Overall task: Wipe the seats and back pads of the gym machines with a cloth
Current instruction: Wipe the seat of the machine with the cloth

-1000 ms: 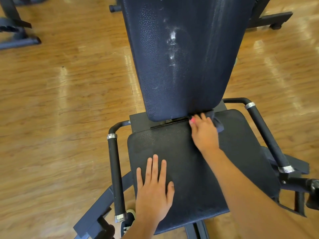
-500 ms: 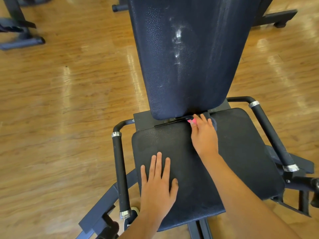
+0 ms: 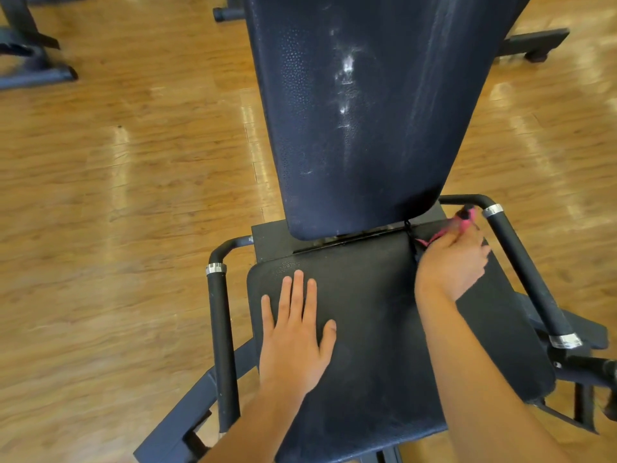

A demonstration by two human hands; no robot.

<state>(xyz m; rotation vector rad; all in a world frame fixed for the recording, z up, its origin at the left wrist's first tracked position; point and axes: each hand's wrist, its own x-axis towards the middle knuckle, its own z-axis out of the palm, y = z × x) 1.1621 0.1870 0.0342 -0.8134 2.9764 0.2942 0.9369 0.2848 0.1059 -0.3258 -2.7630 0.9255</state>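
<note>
Dark cloth w/ pink trim, mostly hidden under right hand, at far right corner of black textured vinyl seat pad, near gap below tall black vinyl back pad. Blurred; long axis can't tell. Right fingers curled on cloth. Left hand flat, fingers straight, near seat's left edge, by black foam-grip side handle.
</note>
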